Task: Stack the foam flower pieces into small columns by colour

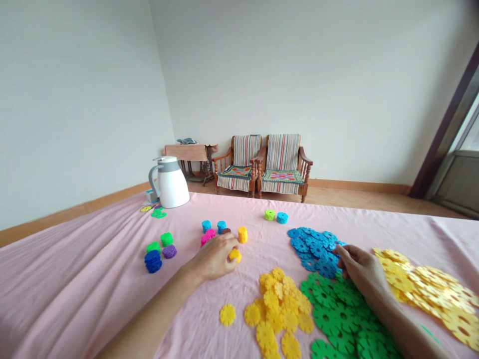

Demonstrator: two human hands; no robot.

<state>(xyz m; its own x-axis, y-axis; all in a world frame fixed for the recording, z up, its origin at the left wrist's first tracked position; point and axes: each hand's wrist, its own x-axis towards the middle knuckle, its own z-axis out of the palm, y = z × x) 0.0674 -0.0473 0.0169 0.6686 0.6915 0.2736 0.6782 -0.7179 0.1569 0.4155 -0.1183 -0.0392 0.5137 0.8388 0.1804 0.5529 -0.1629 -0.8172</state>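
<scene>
Pale wall [239, 65] at far side. Pink tablecloth [93, 299] across the near side. Far, past table: two wooden armchairs [282, 152], striped covers; treadle sewing table [186, 151] left of them. White thermal jug [172, 184], far left on cloth. Near right, heaps of slotted plastic discs: gold heap [430, 286] rightmost, green heap [337, 316], blue heap [312, 249] just beyond green, small-disc yellow heap [275, 314] left of green. Right hand [362, 271] at blue heap's right edge, thumb and index narrow; cannot tell whether gripping a disc. Left hand [218, 255] mid-table, fingers curled around yellow stack [235, 256]. Just beyond: upright yellow-orange stack [242, 235]. Farther left: dark blue stack [153, 262], purple stack [169, 251]. Single yellow disc [227, 314], flat, left of yellow heap.
</scene>
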